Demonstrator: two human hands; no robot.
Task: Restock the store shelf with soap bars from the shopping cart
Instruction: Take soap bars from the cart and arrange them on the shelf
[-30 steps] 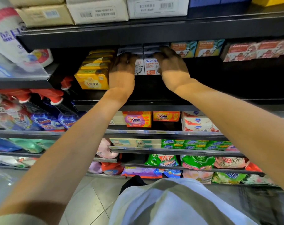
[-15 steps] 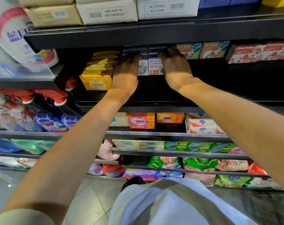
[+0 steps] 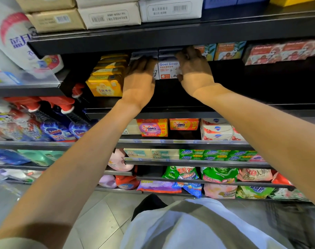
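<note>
The left hand (image 3: 138,81) reached into the dark shelf (image 3: 171,112), its fingers curled over the left side of the white Goat Soap boxes (image 3: 168,71). The right hand (image 3: 194,69) was on their right side, fingers bent round the edge of the stack, so the boxes sat between both hands. These soap boxes stood toward the back of the shelf, just right of a row of yellow soap bars (image 3: 106,85) and left of more colourful Goat Soap packs (image 3: 228,51).
</note>
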